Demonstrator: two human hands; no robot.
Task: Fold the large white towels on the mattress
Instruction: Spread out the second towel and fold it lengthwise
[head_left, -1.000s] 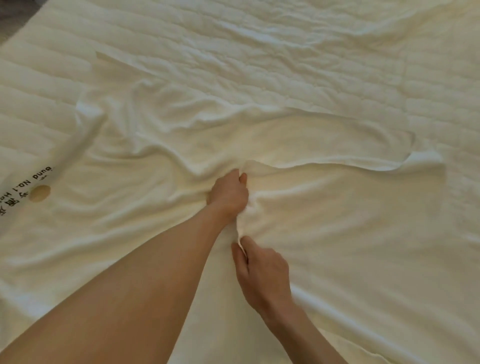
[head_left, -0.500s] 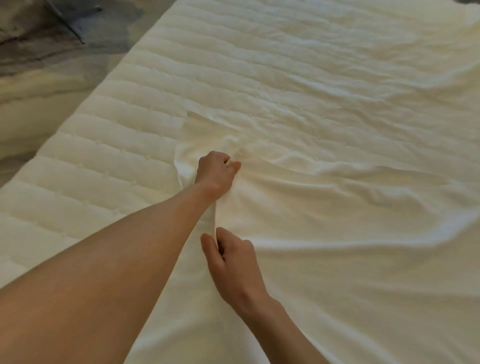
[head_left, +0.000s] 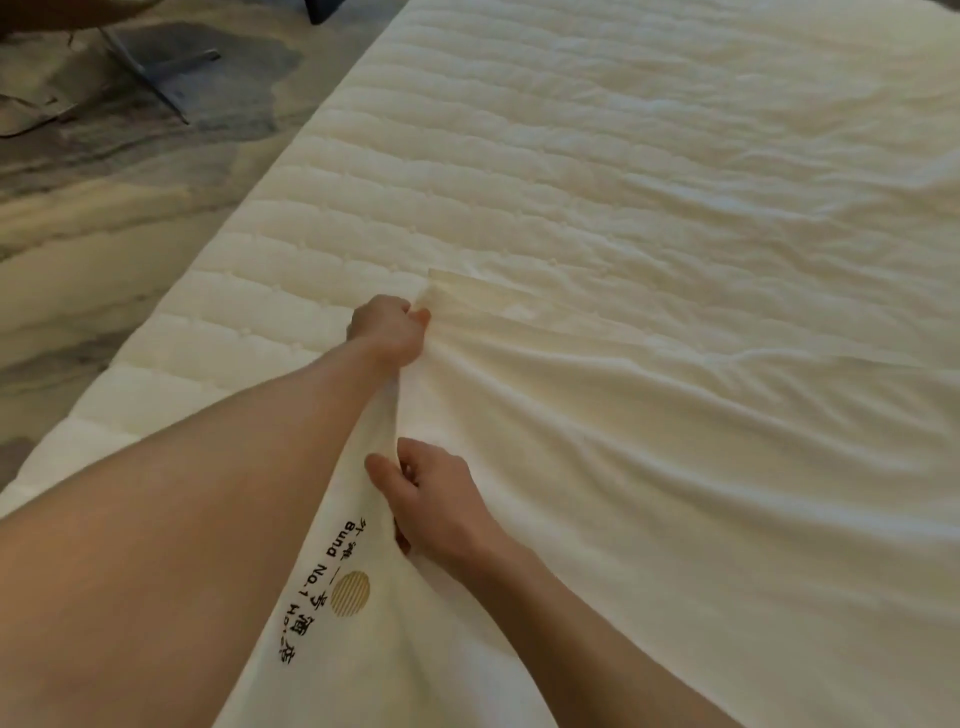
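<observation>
A large white towel (head_left: 649, 467) lies spread over the quilted white mattress (head_left: 467, 171), creased toward its left edge. My left hand (head_left: 389, 330) grips that left edge far out, near a folded-over corner of the towel. My right hand (head_left: 431, 499) pinches the same edge closer to me. Between the two hands the cloth is pulled taut. A band with black lettering and a gold round logo (head_left: 350, 592) runs along the edge just below my right hand.
The mattress's left side edge (head_left: 218, 260) runs diagonally from the lower left to the top middle. Beyond it is a marbled grey and beige floor (head_left: 104, 197) with metal furniture legs (head_left: 156, 67) at the upper left.
Both hands have carried the gripped towel edge to the left, toward the mattress's side. The view has swung left, so the floor and the lettered band under my right hand now show.
</observation>
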